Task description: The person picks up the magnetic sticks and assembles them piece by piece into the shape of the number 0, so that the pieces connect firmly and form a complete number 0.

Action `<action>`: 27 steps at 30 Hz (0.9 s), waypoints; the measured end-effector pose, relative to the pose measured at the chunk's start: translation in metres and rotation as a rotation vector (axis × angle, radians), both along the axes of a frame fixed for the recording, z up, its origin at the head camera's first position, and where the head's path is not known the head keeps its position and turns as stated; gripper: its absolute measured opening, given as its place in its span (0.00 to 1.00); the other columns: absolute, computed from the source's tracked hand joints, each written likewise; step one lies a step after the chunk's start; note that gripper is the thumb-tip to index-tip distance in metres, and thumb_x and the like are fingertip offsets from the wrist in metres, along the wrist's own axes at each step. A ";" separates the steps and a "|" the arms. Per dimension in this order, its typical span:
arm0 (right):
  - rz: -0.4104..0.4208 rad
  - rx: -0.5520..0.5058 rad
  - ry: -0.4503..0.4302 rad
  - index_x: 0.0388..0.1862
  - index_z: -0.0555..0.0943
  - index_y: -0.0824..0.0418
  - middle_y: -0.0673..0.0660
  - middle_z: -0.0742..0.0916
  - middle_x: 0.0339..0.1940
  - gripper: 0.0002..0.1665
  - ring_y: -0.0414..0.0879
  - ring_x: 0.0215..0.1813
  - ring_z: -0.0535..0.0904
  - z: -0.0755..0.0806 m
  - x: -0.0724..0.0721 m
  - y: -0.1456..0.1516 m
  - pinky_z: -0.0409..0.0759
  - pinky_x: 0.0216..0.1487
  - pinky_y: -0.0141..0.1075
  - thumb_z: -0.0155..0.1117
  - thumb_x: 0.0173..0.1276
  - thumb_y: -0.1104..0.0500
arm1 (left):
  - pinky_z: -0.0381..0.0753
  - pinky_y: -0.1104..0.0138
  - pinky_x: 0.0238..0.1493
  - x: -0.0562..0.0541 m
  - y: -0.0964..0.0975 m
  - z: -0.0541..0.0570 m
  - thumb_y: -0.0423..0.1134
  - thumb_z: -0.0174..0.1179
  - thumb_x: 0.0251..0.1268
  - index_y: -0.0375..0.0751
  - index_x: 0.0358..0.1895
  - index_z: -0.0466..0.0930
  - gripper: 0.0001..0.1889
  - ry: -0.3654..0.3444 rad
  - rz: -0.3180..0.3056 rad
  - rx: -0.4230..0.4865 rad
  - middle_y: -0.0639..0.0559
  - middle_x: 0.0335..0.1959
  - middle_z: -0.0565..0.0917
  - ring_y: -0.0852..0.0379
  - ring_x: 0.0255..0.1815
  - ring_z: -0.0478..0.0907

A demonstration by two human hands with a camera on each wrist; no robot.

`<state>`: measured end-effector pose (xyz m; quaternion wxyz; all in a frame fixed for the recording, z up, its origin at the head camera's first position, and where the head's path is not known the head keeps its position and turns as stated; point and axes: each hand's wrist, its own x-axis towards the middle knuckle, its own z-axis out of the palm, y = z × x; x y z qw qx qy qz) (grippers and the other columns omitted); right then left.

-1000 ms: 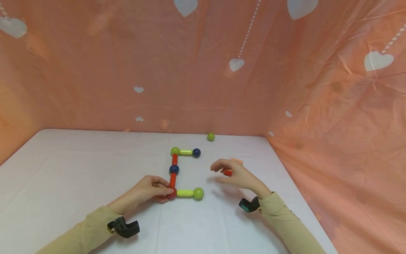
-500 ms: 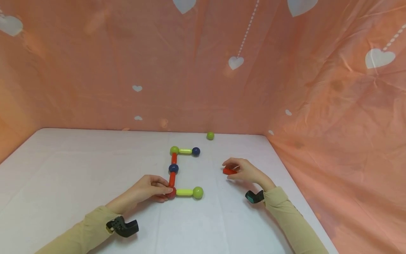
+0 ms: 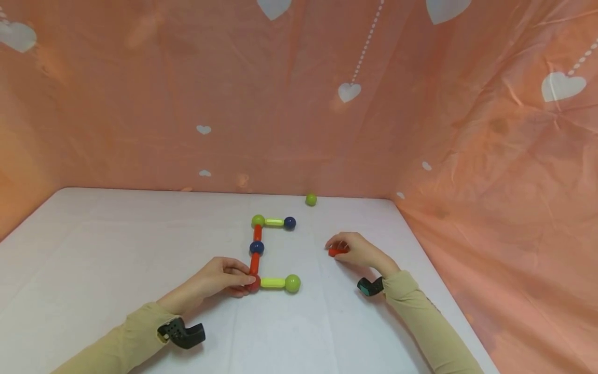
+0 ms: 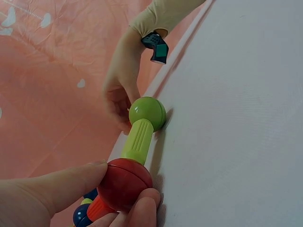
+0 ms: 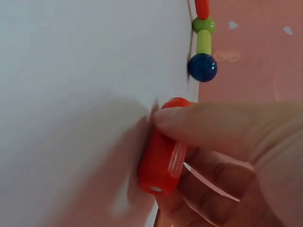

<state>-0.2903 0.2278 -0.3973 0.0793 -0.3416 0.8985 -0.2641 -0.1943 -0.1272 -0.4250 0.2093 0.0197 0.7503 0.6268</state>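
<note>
My left hand (image 3: 217, 276) pinches a red ball (image 4: 125, 184) between thumb and fingers at the near corner of a joined ball-and-rod shape. From that ball, a yellow-green rod (image 3: 272, 283) runs right to a green ball (image 3: 293, 283). Going away from me, a red rod (image 3: 254, 264), a dark blue ball (image 3: 257, 248), another red rod and a green ball (image 3: 258, 221) follow, then a short yellow-green rod ends in a blue ball (image 3: 290, 223). To the right, my right hand (image 3: 358, 252) holds a loose red magnetic rod (image 5: 161, 161), thumb on its side, close over the table.
A single green ball (image 3: 311, 200) lies near the back edge of the white-covered table (image 3: 140, 234). Orange cloth (image 3: 299, 130) with pale hearts hangs behind and along the right side. Each wrist carries a black camera mount.
My right hand has moved to the right and closed its fingers on the loose red rod. An orange piece seen behind it earlier is now hidden. The left hand stays on the red ball.
</note>
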 end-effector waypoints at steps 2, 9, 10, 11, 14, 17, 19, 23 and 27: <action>-0.007 -0.034 -0.028 0.49 0.82 0.62 0.51 0.83 0.39 0.15 0.46 0.42 0.77 0.001 -0.001 -0.003 0.79 0.45 0.36 0.67 0.62 0.68 | 0.84 0.63 0.38 0.000 0.000 0.000 0.41 0.70 0.56 0.28 0.49 0.77 0.23 0.002 0.000 -0.004 0.44 0.36 0.84 0.54 0.32 0.82; -0.133 -0.385 -0.384 0.57 0.77 0.65 0.60 0.83 0.50 0.21 0.49 0.49 0.80 0.003 0.003 -0.032 0.81 0.47 0.37 0.64 0.66 0.62 | 0.84 0.63 0.38 -0.003 0.000 0.000 0.42 0.71 0.55 0.29 0.49 0.77 0.23 0.007 -0.001 -0.004 0.44 0.36 0.84 0.53 0.32 0.82; -0.150 -0.442 -0.445 0.59 0.75 0.66 0.61 0.81 0.52 0.23 0.50 0.49 0.80 0.002 0.005 -0.038 0.81 0.49 0.38 0.64 0.66 0.61 | 0.84 0.64 0.38 -0.003 0.000 0.000 0.42 0.71 0.55 0.28 0.49 0.77 0.24 0.005 -0.002 -0.004 0.44 0.36 0.84 0.53 0.32 0.82; -0.174 -0.490 -0.504 0.60 0.74 0.66 0.61 0.80 0.54 0.24 0.50 0.50 0.79 0.002 0.008 -0.044 0.80 0.50 0.40 0.64 0.66 0.61 | 0.84 0.64 0.38 -0.003 0.000 0.000 0.42 0.71 0.55 0.28 0.49 0.77 0.24 0.002 -0.002 -0.004 0.44 0.36 0.84 0.53 0.32 0.82; -0.223 -0.575 -0.603 0.61 0.73 0.66 0.60 0.79 0.55 0.25 0.49 0.49 0.79 -0.003 0.016 -0.060 0.80 0.52 0.40 0.63 0.66 0.60 | 0.84 0.64 0.38 -0.002 0.001 0.000 0.42 0.71 0.55 0.28 0.49 0.77 0.24 -0.003 0.000 -0.011 0.44 0.36 0.84 0.53 0.33 0.82; -0.234 -0.605 -0.659 0.59 0.74 0.68 0.60 0.79 0.52 0.24 0.48 0.46 0.79 -0.009 0.022 -0.074 0.80 0.51 0.40 0.63 0.67 0.61 | 0.84 0.64 0.39 0.000 0.002 0.001 0.42 0.71 0.55 0.29 0.49 0.77 0.24 -0.010 0.011 -0.028 0.44 0.36 0.84 0.53 0.33 0.82; -0.225 -0.601 -0.675 0.59 0.74 0.69 0.60 0.80 0.49 0.24 0.48 0.45 0.80 -0.012 0.026 -0.080 0.80 0.50 0.39 0.63 0.67 0.60 | 0.84 0.64 0.38 0.001 0.003 0.001 0.42 0.70 0.55 0.29 0.49 0.77 0.24 -0.011 0.021 -0.039 0.45 0.36 0.84 0.53 0.33 0.82; -0.212 -0.599 -0.681 0.57 0.74 0.71 0.59 0.82 0.45 0.22 0.47 0.43 0.81 -0.016 0.030 -0.087 0.81 0.50 0.39 0.63 0.67 0.61 | 0.84 0.64 0.39 0.002 0.003 0.002 0.42 0.70 0.56 0.29 0.49 0.77 0.23 -0.009 0.030 -0.044 0.45 0.36 0.84 0.53 0.33 0.82; -0.213 -0.613 -0.692 0.57 0.74 0.72 0.59 0.82 0.45 0.22 0.47 0.43 0.81 -0.017 0.031 -0.089 0.80 0.51 0.39 0.62 0.68 0.63 | 0.84 0.63 0.38 0.003 0.003 0.002 0.41 0.70 0.56 0.29 0.49 0.77 0.23 -0.008 0.034 -0.042 0.45 0.36 0.84 0.53 0.33 0.82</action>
